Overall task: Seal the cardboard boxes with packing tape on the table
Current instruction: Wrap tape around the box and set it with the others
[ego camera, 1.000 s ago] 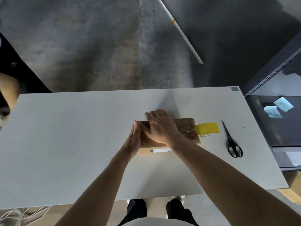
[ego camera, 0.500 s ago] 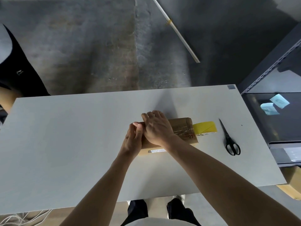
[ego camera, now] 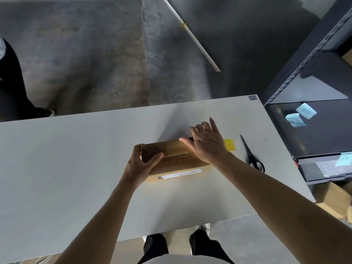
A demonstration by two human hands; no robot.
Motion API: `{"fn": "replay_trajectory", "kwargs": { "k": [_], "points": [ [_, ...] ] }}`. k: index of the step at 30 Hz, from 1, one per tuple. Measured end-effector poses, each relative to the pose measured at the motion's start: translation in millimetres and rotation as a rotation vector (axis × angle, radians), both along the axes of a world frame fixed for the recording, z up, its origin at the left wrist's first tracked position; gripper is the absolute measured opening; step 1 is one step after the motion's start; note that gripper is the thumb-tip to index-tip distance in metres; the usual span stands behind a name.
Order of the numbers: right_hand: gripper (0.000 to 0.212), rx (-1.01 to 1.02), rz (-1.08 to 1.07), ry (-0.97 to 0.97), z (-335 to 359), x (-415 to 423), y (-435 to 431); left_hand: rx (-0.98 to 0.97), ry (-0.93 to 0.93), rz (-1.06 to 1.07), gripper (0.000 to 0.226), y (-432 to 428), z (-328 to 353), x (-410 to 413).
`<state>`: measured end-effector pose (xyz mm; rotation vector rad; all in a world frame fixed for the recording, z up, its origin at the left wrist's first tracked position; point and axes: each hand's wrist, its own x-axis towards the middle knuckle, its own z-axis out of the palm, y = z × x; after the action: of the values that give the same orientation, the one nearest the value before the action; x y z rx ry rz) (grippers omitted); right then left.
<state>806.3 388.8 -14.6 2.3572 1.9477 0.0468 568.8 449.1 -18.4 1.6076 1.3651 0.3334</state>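
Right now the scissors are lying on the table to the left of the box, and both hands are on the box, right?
No. In the head view the scissors lie on the table to the right of the box, not the left. The left hand and the right hand are both on the box.

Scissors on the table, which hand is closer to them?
Right. The right hand presses on the right end of the cardboard box, a short way left of the scissors. The left hand grips the left end, with the box between it and the scissors.
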Motion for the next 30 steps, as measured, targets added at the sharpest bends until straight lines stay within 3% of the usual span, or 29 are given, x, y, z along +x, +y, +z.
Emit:
{"fn": "replay_trajectory", "kwargs": {
  "k": [5, 9, 14, 17, 20, 25, 30],
  "points": [
    [0.088, -0.036, -0.086, -0.035, 6.6, 18.8, -11.3, 0.005, 0.008, -0.011, 0.047, 1.8, -0.3, -0.7],
    [0.092, -0.032, -0.180, 0.078, 7.9, 33.8, -25.6, -0.015, 0.006, -0.039, 0.054, 3.7, 3.5, -1.1],
    [0.053, 0.161, -0.375, 0.538, -1.0, 40.0, -39.2, 0.385, 0.179, -0.191, 0.073, 14.1, 12.1, 12.7],
    [0.050, 0.239, -0.523, 0.810, -4.1, 44.3, -44.2, 0.539, 0.182, -0.397, 0.080, 7.7, 30.1, 41.0],
    [0.048, 0.290, -0.650, 0.981, -2.3, 50.5, -51.6, 0.570, 0.194, -0.623, 0.092, -5.1, 34.8, 72.3],
    [0.068, 0.318, -0.815, 1.413, -9.4, 56.5, -68.2, 0.534, 0.396, -0.869, 0.107, -21.0, 32.4, 115.2],
    [0.086, 0.370, -0.911, 1.892, -23.5, 47.8, -78.0, 0.521, 0.519, -0.917, 0.109, -21.4, 30.5, 139.8]
  ]
}}
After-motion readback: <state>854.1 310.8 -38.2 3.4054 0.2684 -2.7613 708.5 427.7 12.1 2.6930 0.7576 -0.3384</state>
